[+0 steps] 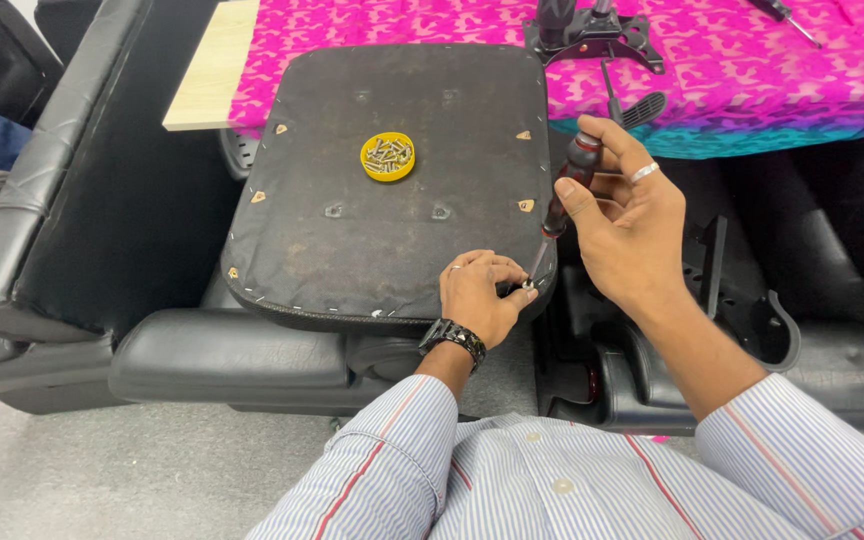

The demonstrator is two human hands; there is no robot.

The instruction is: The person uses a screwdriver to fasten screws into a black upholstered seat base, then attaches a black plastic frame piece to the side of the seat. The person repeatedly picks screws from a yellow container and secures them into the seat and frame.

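Striped shirt sleeves (432,470) fill the bottom of the view, and from them the left hand (477,295), wearing a dark wristwatch (452,338), curls its fingers closed around a small screw (529,284) at the near right corner of the upturned black seat base (392,180). Right hand (627,215) is wrapped shut around the dark-handled screwdriver (564,205), which tilts down so its tip meets that screw. Farther back on the seat base sits a yellow dish of screws (388,156), with a pink patterned cloth (712,70) beyond.

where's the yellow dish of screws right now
In the head view the yellow dish of screws sits on the upturned seat base, near its middle, up-left of both hands.
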